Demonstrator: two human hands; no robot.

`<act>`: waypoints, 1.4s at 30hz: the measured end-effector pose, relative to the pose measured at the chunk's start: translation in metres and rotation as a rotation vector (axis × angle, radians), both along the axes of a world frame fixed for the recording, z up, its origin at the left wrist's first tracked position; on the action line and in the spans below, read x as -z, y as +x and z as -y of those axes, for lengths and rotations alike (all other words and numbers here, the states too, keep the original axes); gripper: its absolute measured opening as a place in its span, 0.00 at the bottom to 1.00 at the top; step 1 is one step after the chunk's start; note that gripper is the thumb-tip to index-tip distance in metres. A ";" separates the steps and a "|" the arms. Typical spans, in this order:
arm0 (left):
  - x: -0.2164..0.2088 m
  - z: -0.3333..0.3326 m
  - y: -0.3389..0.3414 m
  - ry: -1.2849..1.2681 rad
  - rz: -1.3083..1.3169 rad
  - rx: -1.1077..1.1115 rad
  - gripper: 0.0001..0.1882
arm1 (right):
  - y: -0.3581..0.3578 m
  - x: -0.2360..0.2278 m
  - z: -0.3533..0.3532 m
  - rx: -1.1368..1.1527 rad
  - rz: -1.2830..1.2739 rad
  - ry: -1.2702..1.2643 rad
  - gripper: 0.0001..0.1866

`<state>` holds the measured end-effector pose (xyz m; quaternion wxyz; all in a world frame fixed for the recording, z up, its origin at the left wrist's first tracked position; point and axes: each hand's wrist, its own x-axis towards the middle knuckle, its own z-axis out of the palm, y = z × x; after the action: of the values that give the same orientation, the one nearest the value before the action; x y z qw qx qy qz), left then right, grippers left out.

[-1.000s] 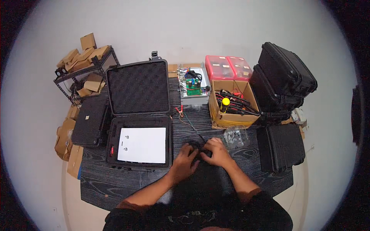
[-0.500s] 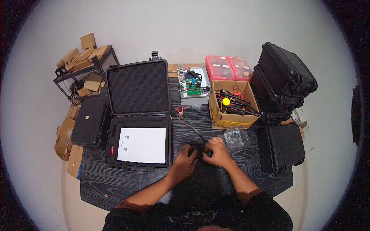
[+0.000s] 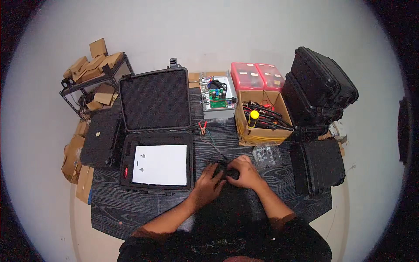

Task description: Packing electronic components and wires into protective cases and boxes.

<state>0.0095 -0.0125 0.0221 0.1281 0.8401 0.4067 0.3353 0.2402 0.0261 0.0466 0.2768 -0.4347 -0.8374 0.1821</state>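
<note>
Both hands meet over a dark bundle that looks like a coiled black cable (image 3: 223,167) on the near middle of the table. My left hand (image 3: 207,182) curls its fingers around the bundle's left side. From the right, my right hand (image 3: 245,174) closes on it with thumb and fingers. The cable's far end splits into thin red and green wires that run up to a red crocodile clip (image 3: 202,127) lying on the wood. Much of the bundle is hidden by the fingers and dark against the table.
Left stands an open black hard case (image 3: 192,161) holding a white panel (image 3: 160,165). Behind are a metal box with a green circuit board (image 3: 218,99), a cardboard box (image 3: 262,139) of cables and red organizers (image 3: 247,75). A clear parts box (image 3: 267,156) and black cases (image 3: 317,168) lie right.
My right hand's fingers have drawn inward over the bundle, nearer my left hand. The left fingers have shifted slightly. The clip and wires stay almost where they were.
</note>
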 end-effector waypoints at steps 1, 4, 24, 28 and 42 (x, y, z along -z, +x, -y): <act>0.007 -0.003 -0.002 -0.029 0.046 -0.007 0.24 | -0.002 -0.003 0.000 -0.018 0.000 -0.008 0.21; 0.008 -0.005 -0.003 -0.114 0.110 -0.016 0.26 | -0.004 -0.008 0.001 -0.030 -0.007 -0.018 0.19; 0.008 -0.007 0.002 0.025 0.071 -0.096 0.20 | -0.002 0.006 -0.004 -0.022 -0.136 0.019 0.23; 0.011 -0.008 0.001 -0.002 0.159 -0.081 0.20 | -0.002 0.010 -0.004 -0.049 -0.144 0.005 0.17; 0.005 -0.010 0.003 0.025 0.068 -0.124 0.22 | -0.003 0.013 -0.003 0.040 -0.140 0.020 0.15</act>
<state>0.0121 -0.0027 0.0172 0.1103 0.8031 0.4490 0.3759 0.2372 0.0289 0.0335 0.3427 -0.4350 -0.8087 0.1983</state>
